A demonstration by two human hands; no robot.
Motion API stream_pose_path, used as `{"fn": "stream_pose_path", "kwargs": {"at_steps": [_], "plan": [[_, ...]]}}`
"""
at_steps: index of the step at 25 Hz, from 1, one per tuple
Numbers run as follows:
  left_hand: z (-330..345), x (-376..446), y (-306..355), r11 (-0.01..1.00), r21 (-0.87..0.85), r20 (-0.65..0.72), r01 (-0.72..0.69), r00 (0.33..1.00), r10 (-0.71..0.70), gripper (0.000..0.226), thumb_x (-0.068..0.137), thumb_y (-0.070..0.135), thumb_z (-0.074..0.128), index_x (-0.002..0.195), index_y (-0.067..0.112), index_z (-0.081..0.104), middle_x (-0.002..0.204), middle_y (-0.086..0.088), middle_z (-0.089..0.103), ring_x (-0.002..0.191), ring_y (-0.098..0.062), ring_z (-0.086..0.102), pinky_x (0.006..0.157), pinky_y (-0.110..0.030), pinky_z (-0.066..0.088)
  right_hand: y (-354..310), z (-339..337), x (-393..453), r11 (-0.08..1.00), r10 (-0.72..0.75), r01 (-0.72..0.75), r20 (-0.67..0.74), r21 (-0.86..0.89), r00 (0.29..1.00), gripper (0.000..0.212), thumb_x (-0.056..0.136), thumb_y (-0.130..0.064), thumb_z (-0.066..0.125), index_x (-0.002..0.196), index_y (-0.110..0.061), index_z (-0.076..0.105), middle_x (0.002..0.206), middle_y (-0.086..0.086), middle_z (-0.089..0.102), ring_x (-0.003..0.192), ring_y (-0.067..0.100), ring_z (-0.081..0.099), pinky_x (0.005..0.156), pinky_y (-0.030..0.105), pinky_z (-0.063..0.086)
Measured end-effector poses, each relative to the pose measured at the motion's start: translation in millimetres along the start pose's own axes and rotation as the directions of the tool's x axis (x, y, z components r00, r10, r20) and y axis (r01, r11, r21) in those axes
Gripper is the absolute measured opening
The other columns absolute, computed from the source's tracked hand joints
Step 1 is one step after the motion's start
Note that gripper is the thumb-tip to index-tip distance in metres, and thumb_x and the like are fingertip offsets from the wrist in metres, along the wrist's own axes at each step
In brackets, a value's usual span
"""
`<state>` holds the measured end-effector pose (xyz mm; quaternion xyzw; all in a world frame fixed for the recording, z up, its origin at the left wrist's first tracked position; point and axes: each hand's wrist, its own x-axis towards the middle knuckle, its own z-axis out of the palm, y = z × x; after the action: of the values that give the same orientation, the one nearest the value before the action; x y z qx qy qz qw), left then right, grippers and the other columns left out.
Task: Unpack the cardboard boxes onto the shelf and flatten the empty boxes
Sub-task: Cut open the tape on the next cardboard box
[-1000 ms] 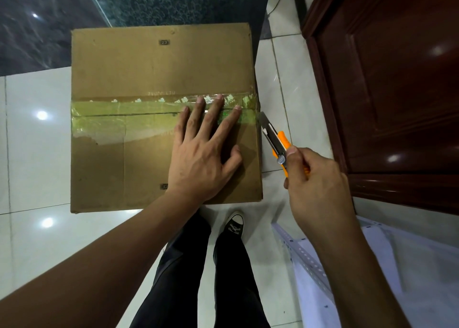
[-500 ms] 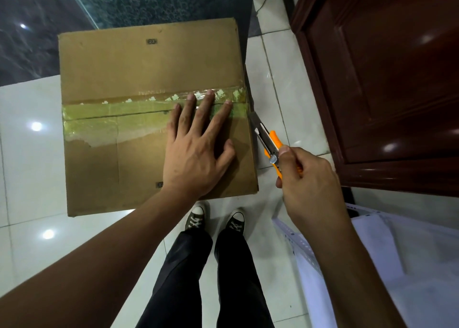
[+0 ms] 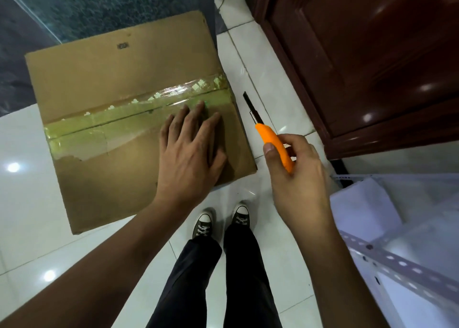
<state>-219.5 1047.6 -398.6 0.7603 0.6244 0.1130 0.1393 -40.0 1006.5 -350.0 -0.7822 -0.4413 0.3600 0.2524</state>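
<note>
From the head view, the knife (image 3: pixel 270 131), gripped by the right hand (image 3: pixel 295 178), has been drawn back from the taped seam (image 3: pixel 139 115); cutting appears not yet begun. The box (image 3: pixel 129 119) is pressed by the flat left hand (image 3: pixel 191 154). It sits on white tiles (image 3: pixel 29 203), beside a wooden door (image 3: pixel 360 54) and shelf (image 3: pixel 397 228).
</note>
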Motion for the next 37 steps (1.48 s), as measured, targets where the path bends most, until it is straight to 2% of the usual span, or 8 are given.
{"fn": "stream_pose_path", "kwargs": {"at_steps": [3,8,13,18,23,28,33,37], "plan": [[-5,-19,0,0.998,-0.024,0.072,-0.063,0.995,0.065,0.060,0.092,0.048,0.047,0.145,0.022,0.049,0.159,-0.006,0.037,0.151,-0.027,0.021,0.121,-0.044,0.014,0,4,-13,1.000,-0.020,0.019,-0.068,-0.014,0.998,0.032,0.097,-0.046,0.059,0.127,-0.032,0.058,0.109,-0.007,0.055,0.101,0.016,0.056,0.081,0.036,0.052],[-8,-41,4,0.987,-0.076,0.146,-0.144,0.977,0.154,0.060,0.091,0.049,0.041,0.143,0.019,0.050,0.153,-0.007,0.044,0.148,-0.030,0.027,0.115,-0.051,0.028,6,6,-35,0.999,-0.019,0.013,-0.142,-0.044,0.990,0.033,0.097,-0.042,0.063,0.128,-0.035,0.058,0.108,-0.010,0.051,0.103,0.018,0.055,0.088,0.044,0.053],[-9,-59,22,0.955,-0.143,0.091,-0.259,0.958,0.273,0.052,0.092,0.042,0.043,0.136,0.018,0.056,0.146,-0.008,0.052,0.143,-0.031,0.037,0.109,-0.050,0.035,19,-4,-58,0.999,0.000,-0.012,-0.215,-0.053,0.977,0.033,0.096,-0.039,0.066,0.128,-0.032,0.060,0.117,-0.010,0.050,0.105,0.018,0.056,0.090,0.046,0.053],[-7,-82,39,0.926,-0.204,0.078,-0.318,0.937,0.340,0.050,0.094,0.039,0.043,0.134,0.014,0.059,0.143,-0.007,0.056,0.141,-0.032,0.041,0.107,-0.049,0.037,41,-10,-83,0.998,0.000,-0.016,-0.246,-0.063,0.969,0.033,0.096,-0.042,0.064,0.127,-0.033,0.059,0.114,-0.008,0.052,0.101,0.021,0.058,0.085,0.048,0.055],[3,-114,57,0.927,-0.211,0.125,-0.309,0.933,0.339,0.045,0.095,0.040,0.046,0.133,0.017,0.058,0.140,-0.005,0.058,0.136,-0.031,0.045,0.109,-0.049,0.038,72,-24,-112,0.995,0.009,-0.031,-0.234,-0.090,0.972,0.033,0.096,-0.037,0.065,0.128,-0.030,0.060,0.113,-0.006,0.053,0.103,0.019,0.056,0.091,0.048,0.051],[13,-158,83,0.940,-0.204,0.127,-0.273,0.945,0.302,0.034,0.095,0.028,0.057,0.126,0.015,0.062,0.130,-0.008,0.063,0.126,-0.032,0.052,0.104,-0.049,0.042,113,-42,-146,0.993,0.007,-0.030,-0.192,-0.116,0.981,0.030,0.096,-0.037,0.066,0.125,-0.033,0.060,0.110,-0.012,0.049,0.102,0.017,0.055,0.093,0.050,0.051],[28,-200,112,0.937,-0.219,0.128,-0.271,0.944,0.303,0.033,0.094,0.024,0.056,0.125,0.014,0.061,0.125,-0.007,0.063,0.119,-0.029,0.052,0.098,-0.046,0.045,166,-70,-186,0.993,0.001,-0.020,-0.166,-0.114,0.986,0.027,0.097,-0.035,0.065,0.124,-0.033,0.061,0.113,-0.008,0.055,0.104,0.019,0.056,0.096,0.050,0.048],[39,-225,141,0.927,-0.223,0.123,-0.300,0.935,0.332,0.032,0.093,0.024,0.055,0.124,0.017,0.061,0.119,-0.002,0.063,0.112,-0.026,0.054,0.094,-0.044,0.044,203,-100,-213,0.989,0.038,-0.062,-0.175,-0.133,0.984,0.024,0.096,-0.036,0.065,0.120,-0.037,0.062,0.106,-0.014,0.051,0.103,0.018,0.056,0.098,0.051,0.046]]}}
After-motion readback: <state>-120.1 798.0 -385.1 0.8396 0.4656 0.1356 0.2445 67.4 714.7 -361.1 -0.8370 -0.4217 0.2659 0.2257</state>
